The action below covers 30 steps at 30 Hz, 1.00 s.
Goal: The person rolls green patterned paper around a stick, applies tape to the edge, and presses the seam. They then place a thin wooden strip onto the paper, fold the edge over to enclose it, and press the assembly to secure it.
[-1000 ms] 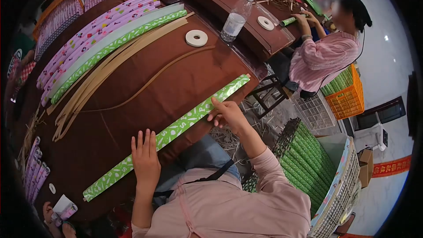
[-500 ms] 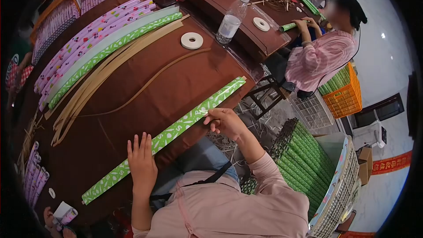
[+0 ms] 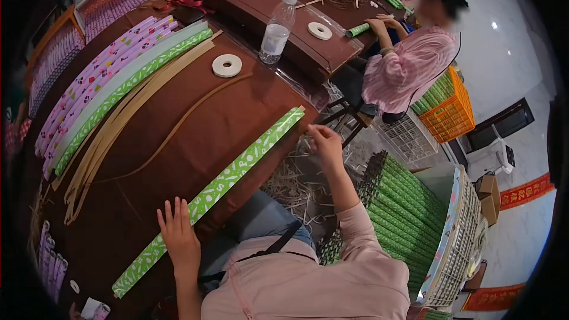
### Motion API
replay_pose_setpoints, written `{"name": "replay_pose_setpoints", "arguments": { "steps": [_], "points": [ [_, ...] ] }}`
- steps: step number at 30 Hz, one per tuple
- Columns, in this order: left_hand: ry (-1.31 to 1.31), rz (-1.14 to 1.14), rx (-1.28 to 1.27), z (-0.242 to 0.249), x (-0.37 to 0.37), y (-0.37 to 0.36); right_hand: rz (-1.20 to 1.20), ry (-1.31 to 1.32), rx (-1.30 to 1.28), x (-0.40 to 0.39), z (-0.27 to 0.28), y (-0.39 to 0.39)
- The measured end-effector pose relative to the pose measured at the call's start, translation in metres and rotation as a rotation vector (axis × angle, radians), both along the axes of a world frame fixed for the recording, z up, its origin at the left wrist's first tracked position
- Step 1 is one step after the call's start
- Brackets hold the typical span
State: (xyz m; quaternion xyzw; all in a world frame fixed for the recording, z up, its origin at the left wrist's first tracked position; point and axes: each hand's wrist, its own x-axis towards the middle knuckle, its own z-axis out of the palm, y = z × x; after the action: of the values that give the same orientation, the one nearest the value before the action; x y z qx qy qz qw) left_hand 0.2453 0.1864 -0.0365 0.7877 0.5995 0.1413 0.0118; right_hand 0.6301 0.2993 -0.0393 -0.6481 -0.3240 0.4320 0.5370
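A long stick wrapped in green patterned paper (image 3: 237, 169) lies diagonally near the table's front edge. My left hand (image 3: 179, 234) rests flat across its lower part, fingers stretched out. Off the upper end, beyond the table edge, my right hand (image 3: 325, 142) is raised with thumb and fingertips pressed together; whatever is between them is too small to make out. Behind the stick a thin brown strip (image 3: 178, 127) curves over the brown table (image 3: 172, 172), with a bundle of flat tan strips (image 3: 109, 133) to its left. A white tape roll (image 3: 227, 66) lies farther back.
Green paper (image 3: 133, 86) and purple wrapped sticks (image 3: 98, 71) lie at the left. A water bottle (image 3: 277, 29) stands at the back. A co-worker (image 3: 409, 62) sits at the right. A crate of green sticks (image 3: 403, 219) is beside me.
My right hand has left the stick and moved outward past its upper end. My left hand stays on the stick. The whole view has shifted.
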Motion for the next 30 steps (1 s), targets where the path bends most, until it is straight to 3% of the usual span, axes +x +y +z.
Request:
{"name": "replay_pose_setpoints", "arguments": {
  "steps": [2, 6, 9, 12, 19, 22, 24, 25, 26, 28, 30],
  "points": [
    [-0.002, 0.014, 0.014, -0.001, 0.001, -0.001, -0.107, -0.329, 0.173, 0.015, -0.007, 0.022],
    [0.011, 0.018, 0.023, -0.003, 0.001, -0.001, 0.129, -0.268, 0.115, 0.029, -0.002, 0.05],
    [0.019, 0.021, 0.028, -0.002, 0.002, -0.002, 0.151, -0.304, -0.027, 0.026, -0.001, 0.054],
    [0.034, 0.034, 0.017, -0.003, 0.001, -0.001, 0.162, -0.3, 0.026, 0.03, -0.02, 0.059],
    [-0.005, 0.014, 0.028, 0.002, -0.005, -0.002, 0.214, -0.078, 0.007, 0.018, 0.018, 0.062],
    [0.001, 0.0, 0.031, 0.0, -0.007, -0.001, 0.271, -0.565, 0.04, 0.021, 0.018, 0.056],
    [0.037, 0.006, 0.047, -0.001, -0.007, -0.002, 0.222, -0.943, -0.187, 0.021, 0.03, 0.051],
    [0.028, -0.005, 0.063, -0.004, -0.008, -0.002, 0.106, -1.15, -0.079, 0.02, 0.027, 0.046],
    [0.019, -0.016, 0.066, -0.005, -0.008, -0.002, 0.094, -1.158, -0.082, 0.023, 0.022, 0.045],
    [0.016, -0.005, 0.047, -0.003, -0.008, -0.002, 0.013, -0.871, 0.197, 0.03, 0.014, 0.047],
    [0.019, -0.009, 0.049, -0.004, -0.007, -0.003, 0.041, -0.861, 0.216, 0.03, 0.016, 0.046]
  ]
}}
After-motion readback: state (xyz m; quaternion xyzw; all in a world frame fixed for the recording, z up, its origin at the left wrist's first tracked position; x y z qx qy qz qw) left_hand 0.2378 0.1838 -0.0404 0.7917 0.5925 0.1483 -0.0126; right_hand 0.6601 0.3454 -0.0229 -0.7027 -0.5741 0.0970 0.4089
